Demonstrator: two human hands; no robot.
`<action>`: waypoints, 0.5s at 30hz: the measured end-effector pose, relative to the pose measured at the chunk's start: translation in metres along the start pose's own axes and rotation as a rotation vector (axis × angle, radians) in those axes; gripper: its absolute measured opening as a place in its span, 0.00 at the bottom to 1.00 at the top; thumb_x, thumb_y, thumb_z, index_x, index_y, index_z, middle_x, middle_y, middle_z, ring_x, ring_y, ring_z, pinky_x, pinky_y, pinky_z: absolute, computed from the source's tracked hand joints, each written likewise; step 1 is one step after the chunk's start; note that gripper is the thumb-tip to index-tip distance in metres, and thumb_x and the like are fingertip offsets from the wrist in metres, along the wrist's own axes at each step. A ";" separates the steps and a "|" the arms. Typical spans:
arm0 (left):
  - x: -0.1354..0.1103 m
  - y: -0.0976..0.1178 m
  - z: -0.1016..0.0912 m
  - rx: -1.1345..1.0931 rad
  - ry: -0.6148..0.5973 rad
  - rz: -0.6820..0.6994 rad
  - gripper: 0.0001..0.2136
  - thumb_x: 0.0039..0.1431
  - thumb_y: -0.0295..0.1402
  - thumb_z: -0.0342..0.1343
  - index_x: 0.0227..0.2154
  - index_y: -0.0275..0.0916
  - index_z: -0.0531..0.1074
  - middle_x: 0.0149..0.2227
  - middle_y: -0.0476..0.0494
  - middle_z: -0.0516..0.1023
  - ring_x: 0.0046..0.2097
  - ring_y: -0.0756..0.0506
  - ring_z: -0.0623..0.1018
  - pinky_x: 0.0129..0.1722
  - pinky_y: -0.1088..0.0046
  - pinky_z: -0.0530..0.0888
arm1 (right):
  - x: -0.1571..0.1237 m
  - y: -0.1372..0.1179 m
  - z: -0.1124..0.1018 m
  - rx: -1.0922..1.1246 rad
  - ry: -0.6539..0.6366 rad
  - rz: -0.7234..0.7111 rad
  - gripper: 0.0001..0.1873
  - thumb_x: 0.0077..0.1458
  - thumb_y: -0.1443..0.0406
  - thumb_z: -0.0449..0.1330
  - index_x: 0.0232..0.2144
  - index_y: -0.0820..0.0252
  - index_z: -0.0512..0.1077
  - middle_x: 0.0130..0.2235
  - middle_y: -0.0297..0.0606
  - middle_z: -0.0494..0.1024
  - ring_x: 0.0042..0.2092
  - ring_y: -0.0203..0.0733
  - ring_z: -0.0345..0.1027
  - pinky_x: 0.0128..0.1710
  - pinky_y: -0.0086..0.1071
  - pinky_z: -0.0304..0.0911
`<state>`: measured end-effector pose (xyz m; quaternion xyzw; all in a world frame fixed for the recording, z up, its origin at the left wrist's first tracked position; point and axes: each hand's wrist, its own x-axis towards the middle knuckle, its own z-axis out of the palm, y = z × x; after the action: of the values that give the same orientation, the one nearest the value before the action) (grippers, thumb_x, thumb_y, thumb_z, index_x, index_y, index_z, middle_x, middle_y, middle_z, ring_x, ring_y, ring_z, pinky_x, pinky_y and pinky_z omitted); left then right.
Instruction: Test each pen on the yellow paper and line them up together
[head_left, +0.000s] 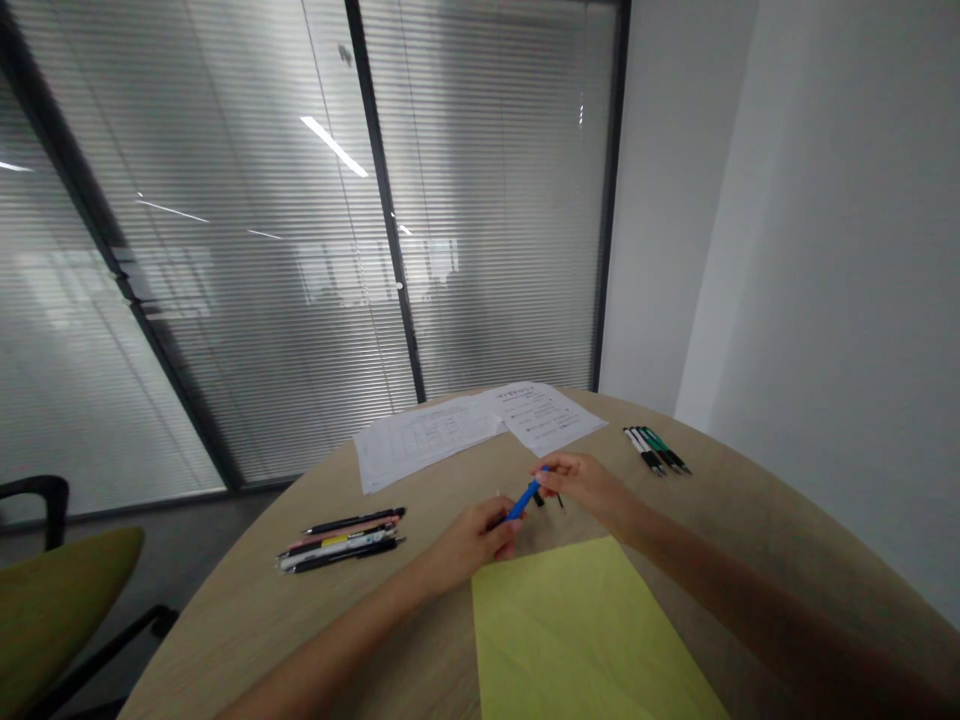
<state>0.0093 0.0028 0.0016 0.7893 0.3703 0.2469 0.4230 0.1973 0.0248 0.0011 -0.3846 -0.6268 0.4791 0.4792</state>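
Note:
A blue pen (523, 500) slants between my two hands, above the table just past the yellow sheet (577, 630). My left hand (474, 538) is closed around its lower end, which the fingers partly hide. At the upper end, the fingertips of my right hand (576, 478) pinch the pen. Close behind the pen lie a small black piece (538, 498) and a thin dark piece (560, 502), too small to make out clearly.
Several pens (341, 545) lie in a group on the left of the round wooden table (247, 620). Another row of pens (656, 450), white and green with black grips, rests at the right. Printed papers (431, 435) spread along the far edge. A green chair (67, 590) stands at left.

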 end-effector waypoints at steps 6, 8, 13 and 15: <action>-0.021 -0.030 -0.006 -0.086 0.238 -0.037 0.14 0.52 0.44 0.43 0.32 0.38 0.63 0.21 0.53 0.66 0.24 0.50 0.66 0.26 0.75 0.62 | 0.002 0.015 0.004 -0.097 -0.057 0.000 0.17 0.44 0.61 0.56 0.38 0.64 0.67 0.26 0.34 0.73 0.25 0.32 0.65 0.26 0.27 0.59; -0.023 -0.039 -0.011 -0.053 0.346 -0.059 0.13 0.52 0.43 0.43 0.31 0.38 0.63 0.21 0.53 0.65 0.25 0.50 0.65 0.26 0.75 0.62 | 0.007 0.026 0.006 -0.289 -0.027 0.017 0.13 0.45 0.66 0.54 0.37 0.64 0.68 0.28 0.37 0.74 0.27 0.33 0.66 0.27 0.27 0.60; -0.023 -0.051 -0.015 0.056 0.472 -0.097 0.12 0.52 0.42 0.42 0.29 0.39 0.63 0.21 0.53 0.62 0.26 0.48 0.65 0.28 0.74 0.62 | 0.023 0.045 0.025 -0.829 0.026 -0.073 0.12 0.44 0.70 0.55 0.34 0.63 0.72 0.34 0.43 0.75 0.35 0.41 0.67 0.36 0.32 0.60; -0.023 -0.052 -0.014 0.089 0.469 -0.095 0.12 0.52 0.42 0.42 0.28 0.40 0.63 0.21 0.54 0.61 0.26 0.48 0.65 0.28 0.74 0.62 | 0.030 0.047 0.034 -0.948 0.032 -0.120 0.11 0.43 0.70 0.56 0.32 0.62 0.72 0.36 0.44 0.75 0.39 0.43 0.66 0.40 0.33 0.59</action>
<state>-0.0342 0.0103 -0.0368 0.7100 0.5055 0.3868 0.3012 0.1577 0.0564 -0.0399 -0.5314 -0.7897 0.1061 0.2875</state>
